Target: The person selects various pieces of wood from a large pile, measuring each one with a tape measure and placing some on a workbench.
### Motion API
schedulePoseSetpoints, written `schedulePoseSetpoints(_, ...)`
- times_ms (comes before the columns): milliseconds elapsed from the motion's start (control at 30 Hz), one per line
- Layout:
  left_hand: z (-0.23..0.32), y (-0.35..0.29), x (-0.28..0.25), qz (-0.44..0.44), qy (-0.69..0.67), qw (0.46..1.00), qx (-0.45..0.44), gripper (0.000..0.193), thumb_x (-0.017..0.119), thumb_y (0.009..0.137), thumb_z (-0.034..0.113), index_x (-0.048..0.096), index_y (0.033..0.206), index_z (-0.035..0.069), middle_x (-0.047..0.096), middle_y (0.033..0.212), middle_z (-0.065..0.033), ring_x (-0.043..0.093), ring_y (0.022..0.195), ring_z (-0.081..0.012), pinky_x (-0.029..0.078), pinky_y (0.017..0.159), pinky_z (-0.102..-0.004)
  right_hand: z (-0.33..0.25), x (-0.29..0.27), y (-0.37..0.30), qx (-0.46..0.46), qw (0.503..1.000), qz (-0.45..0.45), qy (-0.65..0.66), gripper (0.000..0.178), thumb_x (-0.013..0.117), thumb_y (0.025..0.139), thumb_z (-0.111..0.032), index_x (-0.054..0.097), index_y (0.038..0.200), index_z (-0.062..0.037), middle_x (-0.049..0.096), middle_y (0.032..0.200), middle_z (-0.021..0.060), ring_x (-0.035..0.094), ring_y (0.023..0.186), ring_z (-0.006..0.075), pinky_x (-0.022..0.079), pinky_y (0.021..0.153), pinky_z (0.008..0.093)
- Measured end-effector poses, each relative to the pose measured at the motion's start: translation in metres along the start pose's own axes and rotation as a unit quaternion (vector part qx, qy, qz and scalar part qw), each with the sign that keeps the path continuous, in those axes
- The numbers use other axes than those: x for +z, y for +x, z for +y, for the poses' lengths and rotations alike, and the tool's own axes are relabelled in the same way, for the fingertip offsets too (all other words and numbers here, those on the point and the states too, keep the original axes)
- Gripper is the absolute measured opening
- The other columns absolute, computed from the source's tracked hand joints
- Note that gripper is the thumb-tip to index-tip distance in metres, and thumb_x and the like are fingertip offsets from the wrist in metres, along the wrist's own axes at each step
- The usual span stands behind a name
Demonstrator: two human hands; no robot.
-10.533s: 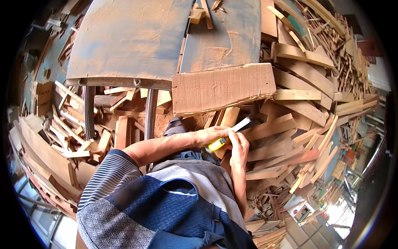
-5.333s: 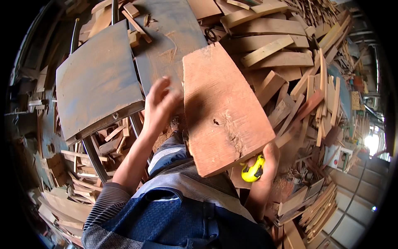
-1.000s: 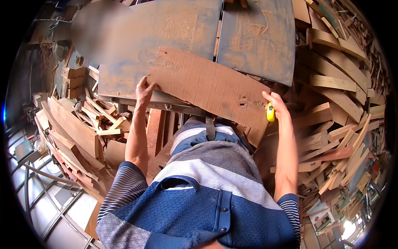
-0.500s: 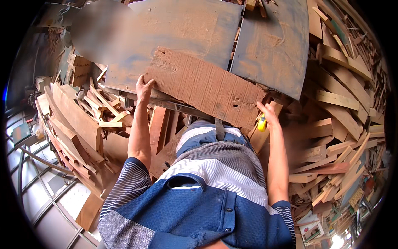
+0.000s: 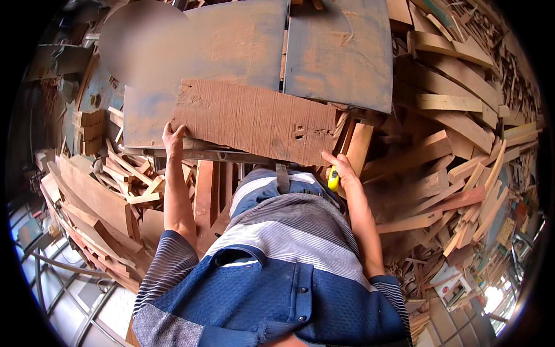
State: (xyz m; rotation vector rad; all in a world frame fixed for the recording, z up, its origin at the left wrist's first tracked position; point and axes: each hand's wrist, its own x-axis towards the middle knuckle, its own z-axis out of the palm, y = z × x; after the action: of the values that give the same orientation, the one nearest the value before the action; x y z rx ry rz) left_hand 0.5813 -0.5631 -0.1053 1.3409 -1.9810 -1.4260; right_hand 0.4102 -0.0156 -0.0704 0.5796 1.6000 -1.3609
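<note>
A reddish-brown wooden board (image 5: 248,121) with rough grain lies aslant over the front edge of the metal worktable, its right end nearer to me. A knot and small dark holes mark its right part. My left hand (image 5: 174,139) grips the board's near left corner, thumb on top and the fingers partly hidden. At the near right corner my right hand (image 5: 344,172) touches the board with a fingertip. That same hand is closed round a small yellow tool, which looks like a tape measure (image 5: 333,178).
The dusty metal worktable (image 5: 341,52) has a gap between its two plates. Wood offcuts (image 5: 124,173) are piled at left, near upright planks (image 5: 205,194). More boards and strips (image 5: 457,196) are heaped at right. A pale plank (image 5: 359,147) stands beside my right hand.
The view has shifted, so table, board and hands appear farther left. The board has turned a little, lying less steeply slanted. Both hands stay at its near corners.
</note>
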Motion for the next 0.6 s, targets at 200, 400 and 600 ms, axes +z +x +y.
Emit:
schedulePoseSetpoints(200, -0.012, 0.008, -0.014, -0.002, -0.027, 0.999, -0.032, 0.081, 0.083, 0.083, 0.010, 0.040, 0.150, -0.009, 0.057, 0.108, -0.0048, 0.057, 0.087, -0.0134, 0.050, 0.075, -0.0267, 0.009, 0.012, 0.006, 0.024, 0.997, 0.032, 0.071, 0.084, 0.092, 0.072, -0.044, 0.044, 0.117, 0.0081, 0.059, 0.079, 0.0112, 0.062, 0.049, 0.0194, 0.053, 0.044, 0.0330)
schedulePoseSetpoints(400, -0.001, 0.003, -0.009, -0.025, -0.054, 0.997, -0.041, 0.052, 0.077, 0.085, 0.004, 0.055, 0.130, -0.009, 0.065, 0.105, -0.0056, 0.059, 0.089, -0.0132, 0.049, 0.081, -0.0280, 0.008, 0.017, 0.003, 0.020, 0.992, 0.053, 0.113, 0.080, 0.093, 0.072, -0.041, 0.043, 0.114, 0.0057, 0.058, 0.080, 0.0117, 0.060, 0.046, 0.0204, 0.050, 0.041, 0.0334)
schedulePoseSetpoints(600, 0.013, 0.011, -0.012, -0.010, -0.055, 0.995, -0.088, 0.078, 0.078, 0.080, 0.000, 0.040, 0.148, -0.008, 0.066, 0.121, -0.0124, 0.063, 0.106, -0.0179, 0.051, 0.091, -0.0316, -0.013, 0.023, -0.022, -0.007, 0.992, 0.050, 0.114, 0.058, 0.088, 0.079, -0.034, 0.054, 0.111, 0.0010, 0.061, 0.080, 0.0076, 0.058, 0.047, 0.0179, 0.049, 0.043, 0.0314)
